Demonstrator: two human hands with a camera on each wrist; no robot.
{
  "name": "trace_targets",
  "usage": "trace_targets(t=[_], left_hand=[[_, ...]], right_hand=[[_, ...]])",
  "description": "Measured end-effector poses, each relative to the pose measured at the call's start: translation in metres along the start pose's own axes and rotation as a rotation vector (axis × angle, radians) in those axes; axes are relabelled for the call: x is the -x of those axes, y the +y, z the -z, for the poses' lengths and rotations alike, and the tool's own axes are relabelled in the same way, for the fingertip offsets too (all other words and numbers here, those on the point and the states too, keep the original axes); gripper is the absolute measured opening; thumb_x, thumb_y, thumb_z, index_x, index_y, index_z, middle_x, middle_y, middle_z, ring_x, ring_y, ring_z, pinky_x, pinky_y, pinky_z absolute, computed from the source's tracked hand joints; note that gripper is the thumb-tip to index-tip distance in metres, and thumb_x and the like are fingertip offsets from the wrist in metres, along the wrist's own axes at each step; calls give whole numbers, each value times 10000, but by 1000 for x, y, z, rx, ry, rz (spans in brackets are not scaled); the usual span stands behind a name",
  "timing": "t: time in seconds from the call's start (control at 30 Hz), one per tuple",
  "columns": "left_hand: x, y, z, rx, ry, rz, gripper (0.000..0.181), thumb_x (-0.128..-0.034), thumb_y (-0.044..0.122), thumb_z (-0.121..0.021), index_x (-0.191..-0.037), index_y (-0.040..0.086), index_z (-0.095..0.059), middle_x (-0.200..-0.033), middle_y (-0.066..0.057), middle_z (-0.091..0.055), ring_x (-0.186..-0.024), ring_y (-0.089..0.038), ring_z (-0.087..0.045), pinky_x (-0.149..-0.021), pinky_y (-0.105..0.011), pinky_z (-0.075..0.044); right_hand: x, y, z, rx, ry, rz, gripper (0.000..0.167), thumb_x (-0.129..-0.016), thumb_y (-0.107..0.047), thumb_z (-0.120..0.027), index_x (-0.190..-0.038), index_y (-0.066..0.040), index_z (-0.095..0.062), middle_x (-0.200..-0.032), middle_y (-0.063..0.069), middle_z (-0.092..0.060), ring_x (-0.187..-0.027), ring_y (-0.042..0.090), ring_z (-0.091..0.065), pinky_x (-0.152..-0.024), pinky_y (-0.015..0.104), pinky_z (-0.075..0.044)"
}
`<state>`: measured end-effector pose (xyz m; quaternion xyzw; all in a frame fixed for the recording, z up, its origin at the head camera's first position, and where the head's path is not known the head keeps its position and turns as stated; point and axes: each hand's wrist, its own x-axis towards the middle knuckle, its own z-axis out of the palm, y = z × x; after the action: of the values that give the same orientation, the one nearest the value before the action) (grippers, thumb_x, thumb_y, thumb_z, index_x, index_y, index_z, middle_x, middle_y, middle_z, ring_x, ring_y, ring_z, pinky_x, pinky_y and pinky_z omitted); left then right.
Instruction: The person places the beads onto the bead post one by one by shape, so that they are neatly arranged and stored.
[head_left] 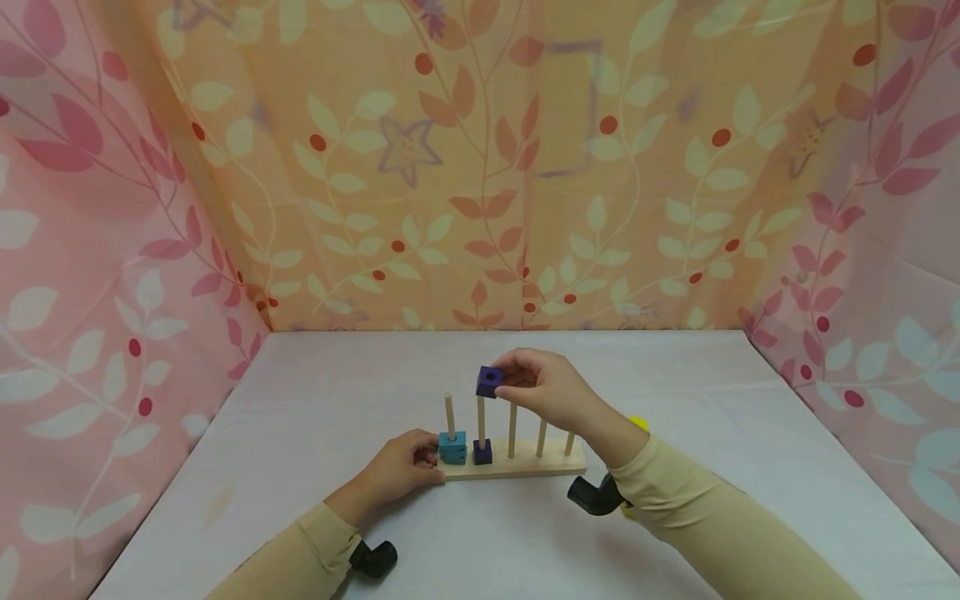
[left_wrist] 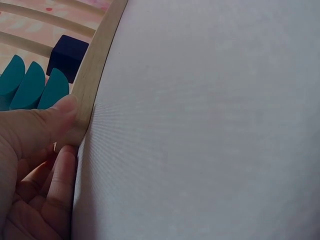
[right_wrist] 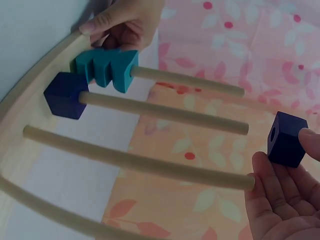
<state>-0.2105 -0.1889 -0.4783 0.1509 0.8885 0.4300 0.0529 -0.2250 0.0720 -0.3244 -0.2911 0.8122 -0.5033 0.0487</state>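
Purple cube point(right_wrist: 287, 140): pinched by right fingers point(right_wrist: 265, 182) | wooden base point(head_left: 517, 470): gripped by left fingers point(left_wrist: 62, 175) | yellow item point(head_left: 639, 422): head view only

Your head camera, well behind your left grip point(head_left: 401, 464) and right grip point(head_left: 553, 389), looks forward and down; each wrist camera looks closely past its grip, both sharing the wooden peg stand point(head_left: 525, 470) at the left grip.

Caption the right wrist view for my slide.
Right hand holds a dark blue cube clear of the pegs while the left hand grips the wooden base beside stacked teal pieces.
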Motion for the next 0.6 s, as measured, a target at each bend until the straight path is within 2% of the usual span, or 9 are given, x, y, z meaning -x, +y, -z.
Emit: trace_targets(t=[0.17,0.6], left_hand=[[0,0,0,-4,-1,-2,421,-708,176,-787,-1081,103,-605,-880,26,-538,-829,-123,-514,-699,-204,-451],[1,1,0,3,11,9,422,-702,169,-791,-1079,103,-613,-867,21,-544,-812,-120,-508,-681,-201,-442]], right_hand=[[-1,-2,-9,-4,1,-11,226,-837,-131,-667,-1052,-88,-611,-965,33,-643,-882,148,-617,-786,282,-501],[0,6,-27,30,96,-84,226,-870,-84,-613,-1091,-124,-595,-967,-7,-617,-864,138,-574,-755,292,-487]])
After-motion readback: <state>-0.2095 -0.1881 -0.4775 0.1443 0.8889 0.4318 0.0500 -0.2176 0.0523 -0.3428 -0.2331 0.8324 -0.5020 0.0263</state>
